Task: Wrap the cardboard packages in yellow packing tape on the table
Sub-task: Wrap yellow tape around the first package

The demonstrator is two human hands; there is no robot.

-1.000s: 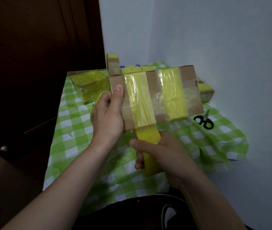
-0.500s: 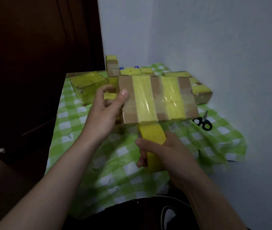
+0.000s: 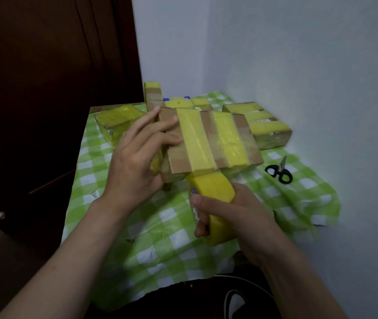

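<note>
A flat cardboard package (image 3: pixel 208 139) with two yellow tape bands is held above the table, its broad face tilted up toward me. My left hand (image 3: pixel 137 162) grips its left end, fingers spread over the top face. My right hand (image 3: pixel 236 217) grips a yellow tape roll (image 3: pixel 215 203) just below the package's near edge. A strip of tape runs from the roll up onto the left yellow band.
Other taped packages stand behind: a fully yellow one (image 3: pixel 119 123) at the left, an upright one (image 3: pixel 153 95), flat ones (image 3: pixel 266 125) at the right by the wall. Black-handled scissors (image 3: pixel 279 172) lie on the green checked tablecloth (image 3: pixel 160 226). A dark wooden door is at the left.
The package has tipped from upright to nearly flat, its top leaning away from me. My left hand's fingers have shifted onto its top face. The tape roll stayed below it.
</note>
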